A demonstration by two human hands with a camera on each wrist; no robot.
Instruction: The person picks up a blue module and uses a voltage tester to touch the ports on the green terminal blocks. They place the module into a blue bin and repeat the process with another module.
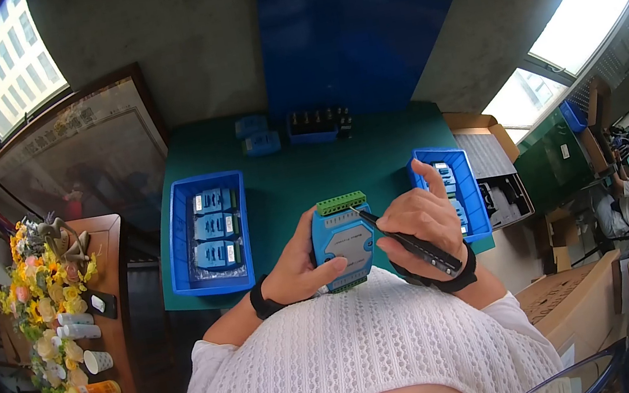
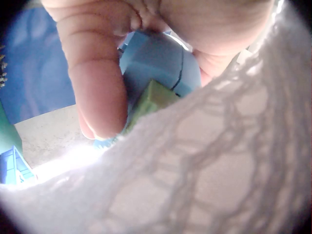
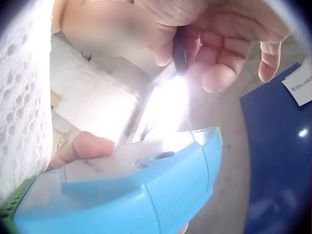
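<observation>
My left hand [image 1: 295, 267] grips a light blue electronic module [image 1: 345, 243] by its sides, thumb across the grey label face. Green screw terminal blocks [image 1: 340, 203] run along its far and near ends. In my right hand [image 1: 427, 220] is a slim black screwdriver [image 1: 421, 249], pinched and slanting, its tip right at the far terminal block. The right wrist view shows the thin shaft reaching down to the module [image 3: 170, 190] past a bright glare. In the left wrist view, fingers and the white knit top hide much of the module [image 2: 156, 61].
A blue bin [image 1: 184, 279] with several blue modules stands on the green table [image 1: 279, 181] at left; another blue bin [image 1: 478, 208] stands at right. Further modules [image 1: 261, 142] and a black-topped part [image 1: 316, 125] lie at the back. Cardboard boxes [image 1: 572, 291] stand at right.
</observation>
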